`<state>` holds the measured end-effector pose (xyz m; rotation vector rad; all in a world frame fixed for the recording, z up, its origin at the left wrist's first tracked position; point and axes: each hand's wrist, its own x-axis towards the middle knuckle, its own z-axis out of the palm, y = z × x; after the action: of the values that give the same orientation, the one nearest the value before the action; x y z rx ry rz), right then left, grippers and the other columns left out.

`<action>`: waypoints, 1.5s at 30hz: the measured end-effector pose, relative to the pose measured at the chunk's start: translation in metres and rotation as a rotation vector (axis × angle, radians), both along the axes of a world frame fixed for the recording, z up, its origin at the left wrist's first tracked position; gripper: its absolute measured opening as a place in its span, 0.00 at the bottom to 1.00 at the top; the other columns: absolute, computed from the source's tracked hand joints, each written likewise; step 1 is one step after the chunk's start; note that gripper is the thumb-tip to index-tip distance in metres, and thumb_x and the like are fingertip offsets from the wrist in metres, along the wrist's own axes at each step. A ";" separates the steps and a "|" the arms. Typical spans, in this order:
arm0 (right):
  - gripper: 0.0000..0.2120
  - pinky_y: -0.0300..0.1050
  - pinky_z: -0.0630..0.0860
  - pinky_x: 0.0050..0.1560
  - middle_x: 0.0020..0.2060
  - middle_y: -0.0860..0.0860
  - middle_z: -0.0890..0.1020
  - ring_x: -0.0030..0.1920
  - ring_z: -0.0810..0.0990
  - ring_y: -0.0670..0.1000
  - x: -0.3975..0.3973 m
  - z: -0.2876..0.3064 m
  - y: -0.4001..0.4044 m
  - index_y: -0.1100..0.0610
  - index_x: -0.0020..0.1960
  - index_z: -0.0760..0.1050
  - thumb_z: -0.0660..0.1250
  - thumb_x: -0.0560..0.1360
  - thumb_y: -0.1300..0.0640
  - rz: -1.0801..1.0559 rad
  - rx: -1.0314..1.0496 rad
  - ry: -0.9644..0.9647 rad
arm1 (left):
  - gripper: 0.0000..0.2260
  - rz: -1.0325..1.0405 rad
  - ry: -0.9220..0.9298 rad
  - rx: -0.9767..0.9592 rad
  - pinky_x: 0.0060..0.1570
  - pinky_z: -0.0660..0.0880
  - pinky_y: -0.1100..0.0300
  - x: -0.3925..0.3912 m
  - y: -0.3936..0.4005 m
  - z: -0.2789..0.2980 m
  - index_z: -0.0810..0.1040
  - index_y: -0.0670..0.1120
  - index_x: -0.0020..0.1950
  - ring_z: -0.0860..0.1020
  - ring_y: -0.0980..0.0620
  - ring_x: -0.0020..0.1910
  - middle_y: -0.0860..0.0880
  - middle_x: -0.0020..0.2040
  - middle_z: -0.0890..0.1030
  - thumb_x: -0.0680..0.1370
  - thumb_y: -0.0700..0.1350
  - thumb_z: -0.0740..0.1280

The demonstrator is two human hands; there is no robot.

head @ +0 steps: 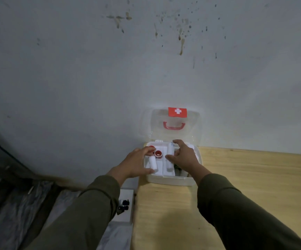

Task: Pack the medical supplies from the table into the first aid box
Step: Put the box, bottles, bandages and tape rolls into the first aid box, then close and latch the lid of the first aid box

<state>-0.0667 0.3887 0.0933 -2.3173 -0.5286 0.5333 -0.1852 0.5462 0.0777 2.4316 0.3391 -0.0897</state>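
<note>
**A:** Where is the first aid box?

**B:** It sits at the back left corner of the wooden worktop, right by the wall. Its see-through lid stands up, with a red handle and a red sticker with a white cross.

**A:** What is in it?

**B:** Two white rolls lie in the tray, a short roll on the left and a long roll next to it. Two red caps sit near the back.

**A:** What are the hands doing?

**B:** Both are over the box. The left hand is spread, fingers by a red cap and thumb at the box's front edge. The right hand is curled over the right side, thumb touching the long roll. I cannot tell if either one grips anything.

**A:** And the arms?

**B:** They wear dark green sleeves.
</note>
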 end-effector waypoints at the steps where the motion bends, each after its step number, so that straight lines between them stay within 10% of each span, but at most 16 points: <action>1: 0.32 0.50 0.79 0.53 0.55 0.59 0.80 0.52 0.80 0.56 0.001 -0.002 0.001 0.51 0.69 0.63 0.73 0.70 0.54 -0.005 -0.013 0.005 | 0.37 -0.012 0.003 -0.002 0.63 0.63 0.59 0.001 0.001 0.001 0.62 0.54 0.73 0.66 0.50 0.68 0.52 0.69 0.70 0.67 0.52 0.75; 12: 0.22 0.44 0.77 0.46 0.34 0.47 0.77 0.40 0.79 0.49 0.002 0.008 0.001 0.53 0.65 0.67 0.69 0.73 0.55 -0.025 0.026 -0.136 | 0.27 0.042 -0.146 -0.089 0.61 0.71 0.59 0.006 0.008 0.007 0.71 0.51 0.66 0.74 0.57 0.57 0.51 0.61 0.77 0.69 0.50 0.75; 17: 0.20 0.40 0.78 0.40 0.44 0.48 0.77 0.41 0.80 0.50 0.009 0.036 0.003 0.48 0.63 0.65 0.67 0.74 0.53 -0.221 0.340 -0.388 | 0.24 0.304 -0.479 -0.057 0.56 0.72 0.59 0.031 0.015 0.028 0.68 0.50 0.67 0.72 0.56 0.57 0.50 0.64 0.71 0.73 0.49 0.71; 26: 0.30 0.47 0.69 0.62 0.70 0.57 0.69 0.67 0.71 0.58 0.025 0.078 0.015 0.50 0.75 0.53 0.61 0.78 0.46 -0.138 0.438 -0.113 | 0.25 0.251 -0.321 0.025 0.72 0.59 0.47 0.091 0.019 0.066 0.59 0.47 0.75 0.60 0.45 0.73 0.45 0.75 0.62 0.80 0.56 0.54; 38: 0.26 0.44 0.78 0.47 0.58 0.59 0.78 0.43 0.81 0.51 -0.004 0.062 -0.017 0.50 0.73 0.58 0.60 0.78 0.47 -0.168 0.488 -0.032 | 0.18 0.294 -0.434 -0.060 0.64 0.61 0.62 0.051 -0.012 0.059 0.67 0.47 0.69 0.67 0.48 0.67 0.44 0.68 0.64 0.82 0.52 0.52; 45: 0.23 0.46 0.80 0.51 0.53 0.51 0.76 0.51 0.79 0.52 -0.045 0.033 -0.047 0.45 0.70 0.61 0.62 0.77 0.47 -0.111 0.531 0.028 | 0.18 0.331 -0.467 -0.133 0.63 0.62 0.62 0.006 -0.055 0.035 0.65 0.47 0.70 0.64 0.49 0.69 0.44 0.72 0.62 0.82 0.51 0.51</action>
<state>-0.1113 0.3416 0.1263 -1.8169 -0.4583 0.3225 -0.1792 0.4907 0.1122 2.1498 0.4942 0.5711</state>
